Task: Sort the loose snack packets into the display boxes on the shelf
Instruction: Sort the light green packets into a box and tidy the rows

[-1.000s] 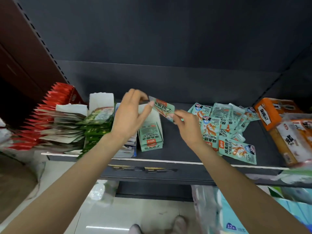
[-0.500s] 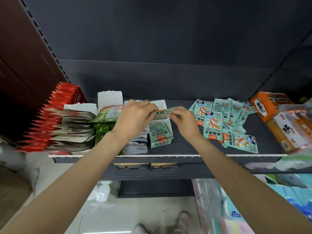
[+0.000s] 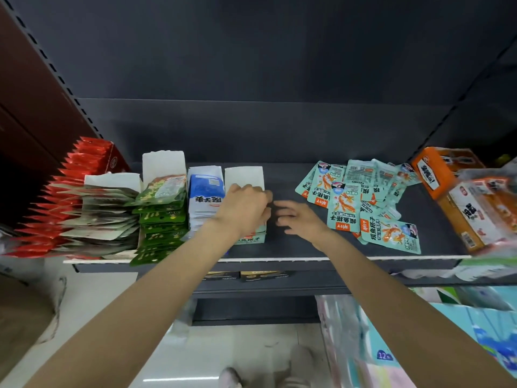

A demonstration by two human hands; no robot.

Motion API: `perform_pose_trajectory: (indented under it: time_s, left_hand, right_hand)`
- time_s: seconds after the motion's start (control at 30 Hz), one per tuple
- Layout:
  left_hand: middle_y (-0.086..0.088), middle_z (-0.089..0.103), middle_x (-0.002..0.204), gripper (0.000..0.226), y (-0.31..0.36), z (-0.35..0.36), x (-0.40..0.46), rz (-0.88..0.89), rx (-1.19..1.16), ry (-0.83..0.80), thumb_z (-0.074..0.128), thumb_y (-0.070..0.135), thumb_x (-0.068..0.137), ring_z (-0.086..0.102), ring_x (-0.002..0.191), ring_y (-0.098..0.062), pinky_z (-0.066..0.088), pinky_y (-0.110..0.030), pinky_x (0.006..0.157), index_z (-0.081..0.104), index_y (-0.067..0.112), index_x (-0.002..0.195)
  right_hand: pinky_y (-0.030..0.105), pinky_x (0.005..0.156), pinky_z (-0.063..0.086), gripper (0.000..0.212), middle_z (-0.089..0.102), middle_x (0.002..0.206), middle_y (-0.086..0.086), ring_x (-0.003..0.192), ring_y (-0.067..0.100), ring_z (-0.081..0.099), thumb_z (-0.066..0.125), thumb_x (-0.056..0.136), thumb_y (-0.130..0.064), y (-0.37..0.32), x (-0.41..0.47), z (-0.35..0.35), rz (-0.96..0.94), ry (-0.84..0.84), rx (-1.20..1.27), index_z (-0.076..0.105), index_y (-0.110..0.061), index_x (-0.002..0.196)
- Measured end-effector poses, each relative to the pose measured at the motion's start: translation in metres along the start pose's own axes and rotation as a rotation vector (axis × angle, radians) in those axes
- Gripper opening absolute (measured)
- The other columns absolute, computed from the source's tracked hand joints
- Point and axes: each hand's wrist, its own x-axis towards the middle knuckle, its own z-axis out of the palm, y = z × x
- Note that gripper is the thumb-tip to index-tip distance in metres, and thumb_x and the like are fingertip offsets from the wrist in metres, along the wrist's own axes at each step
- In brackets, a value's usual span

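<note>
From the head camera I am looking down at a dark shelf point(image 3: 285, 249). My left hand point(image 3: 243, 210) is lying over the top of the teal display box point(image 3: 251, 239), fingers curled down into it; whether they are pinching a packet or only pressing the stack I cannot tell, since the hand is covering the contents. My right hand point(image 3: 296, 218) is hovering just beside the box, fingers spread and holding nothing, though motion blur is softening them.

As for progress, I am judging the job well under way but not near done. The rows to the left look filled: red packets point(image 3: 70, 186), grey packets point(image 3: 98, 217), green packets point(image 3: 162, 217) and blue-and-white packets point(image 3: 205, 203) are standing in their boxes. A heap of loose teal packets point(image 3: 361, 200) is lying on the shelf to the right of my hands, well apart from the box, waiting to be sorted.

The orange boxes point(image 3: 447, 175) at the right edge are blurring, and the items below the shelf are too smeared for me to identify.
</note>
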Motion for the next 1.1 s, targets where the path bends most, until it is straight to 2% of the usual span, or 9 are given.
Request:
perform_pose_trajectory:
  time_s: [0.13,0.27,0.43,0.63,0.77,0.87,0.97,1.03,1.1]
  left_hand:
    - [-0.005,0.059,0.115,0.029,0.042,0.007,0.031,-0.002,-0.216,0.066,0.043,0.028,0.095,0.053,0.110,-0.025,0.037,-0.034,0.092,0.057,0.015,0.116]
    - [-0.008,0.052,0.130,0.037,0.083,0.029,0.076,-0.027,-0.335,-0.068,0.046,0.027,0.094,0.047,0.119,-0.026,0.039,-0.035,0.095,0.051,0.012,0.128]
    - [-0.003,0.001,0.160,0.074,0.107,0.069,0.120,-0.065,-0.281,-0.350,0.049,0.035,0.095,0.003,0.146,-0.020,0.012,-0.037,0.116,0.006,0.013,0.151]
    - [0.000,0.004,0.160,0.075,0.114,0.092,0.134,-0.117,-0.215,-0.428,0.048,0.053,0.090,0.000,0.147,-0.022,0.003,-0.042,0.118,0.015,0.023,0.151]
    - [0.000,0.012,0.159,0.072,0.119,0.092,0.131,-0.146,-0.248,-0.394,0.050,0.050,0.090,0.012,0.145,-0.023,0.009,-0.041,0.117,0.021,0.024,0.150]
    - [-0.006,0.034,0.148,0.062,0.116,0.084,0.133,-0.239,-0.457,-0.366,0.055,0.036,0.091,0.031,0.135,-0.024,0.028,-0.039,0.112,0.032,0.015,0.144]
    - [-0.007,0.036,0.146,0.068,0.111,0.063,0.130,-0.283,-0.704,-0.098,0.063,0.023,0.087,0.032,0.133,-0.024,0.030,-0.036,0.110,0.029,0.012,0.145]
    - [0.000,0.025,0.153,0.085,0.106,0.042,0.119,-0.228,-0.790,0.148,0.070,0.018,0.082,0.026,0.137,-0.019,0.025,-0.032,0.114,0.017,0.019,0.150]
    - [0.004,0.032,0.148,0.088,0.097,0.021,0.106,-0.139,-0.775,0.307,0.072,0.015,0.080,0.035,0.130,-0.016,0.031,-0.031,0.108,0.019,0.029,0.148]
  right_hand:
    - [0.028,0.086,0.044,0.040,0.059,0.126,0.012,0.106,0.020,0.056,0.049,0.090,0.000,0.025,0.003,-0.053,-0.046,0.211,-0.130,0.053,-0.012,0.128]
    - [0.030,0.104,0.033,0.048,0.047,0.138,0.014,0.129,0.026,0.043,0.057,0.090,-0.009,0.060,0.007,-0.111,-0.066,0.392,-0.546,0.045,-0.009,0.136]
    - [0.038,0.118,0.012,0.084,0.006,0.157,0.012,0.145,0.029,0.002,0.066,0.086,-0.031,0.085,0.023,-0.153,0.084,0.319,-0.721,0.014,-0.017,0.150]
    - [0.036,0.098,0.040,0.092,0.031,0.132,0.026,0.121,0.036,0.041,0.078,0.075,-0.021,0.074,0.043,-0.149,0.177,0.388,-0.702,0.018,-0.012,0.144]
    - [0.034,0.095,0.046,0.106,0.032,0.136,0.038,0.122,0.040,0.047,0.079,0.074,-0.012,0.065,0.052,-0.142,0.289,0.370,-0.709,0.002,0.001,0.145]
    - [0.021,0.078,0.043,0.072,0.054,0.125,0.022,0.113,0.030,0.056,0.076,0.076,-0.006,0.062,0.048,-0.152,0.213,0.422,-0.447,0.033,0.004,0.133]
    - [0.013,0.058,0.035,0.019,0.067,0.098,0.014,0.087,0.024,0.063,0.069,0.084,-0.013,0.059,0.029,-0.161,-0.016,0.468,-0.409,0.062,-0.002,0.098]
    - [0.019,0.053,0.035,0.015,0.063,0.082,0.013,0.072,0.021,0.056,0.067,0.084,-0.015,0.054,0.016,-0.162,-0.180,0.479,-0.400,0.061,-0.002,0.082]
    - [0.022,0.058,0.035,0.012,0.059,0.080,0.005,0.071,0.017,0.051,0.068,0.084,-0.016,0.040,0.004,-0.159,-0.321,0.469,-0.416,0.061,-0.006,0.083]
